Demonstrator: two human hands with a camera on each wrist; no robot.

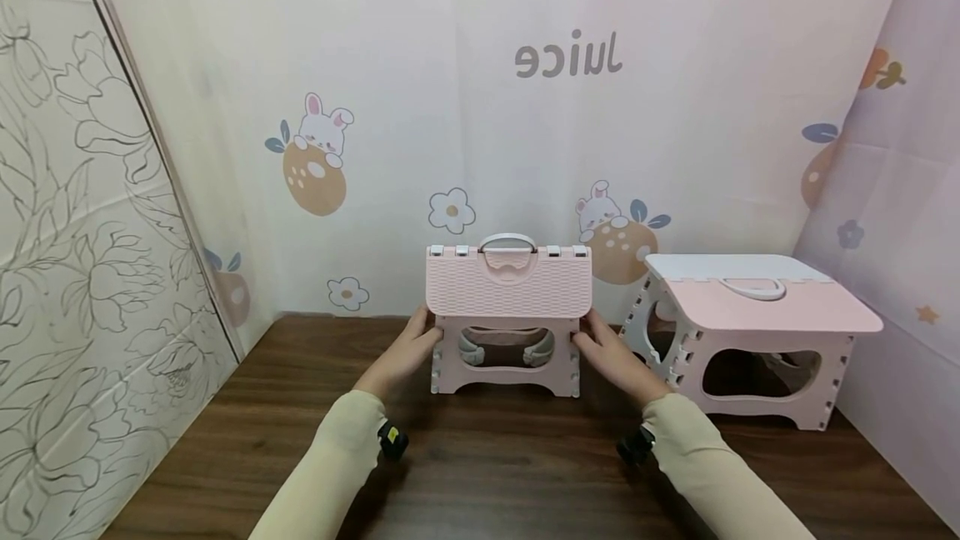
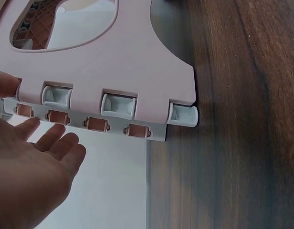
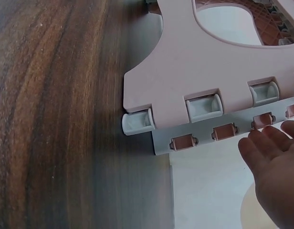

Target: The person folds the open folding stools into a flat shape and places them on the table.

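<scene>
A pink and white folding stool [image 1: 465, 290] stands upright on the dark wooden table, with its textured top panel tilted toward me and a white carry handle [image 1: 508, 237] on its upper edge. My left hand [image 1: 408, 348] grips its left side, thumb at the front of the leg panel and the other fingers along the hinged edge. On the opposite side my right hand [image 1: 615, 361] holds it the same way. White hinge knuckles [image 2: 119, 105] line the leg's edge in the left wrist view. The right wrist view leaves the right thumb hidden.
A second folding stool [image 1: 780, 302], unfolded with a pink and white top, stands to the right of my right hand. Behind the wooden table [image 1: 480, 465] hangs a printed curtain [image 1: 390, 40], and a flower-patterned panel [image 1: 90, 273] borders the left.
</scene>
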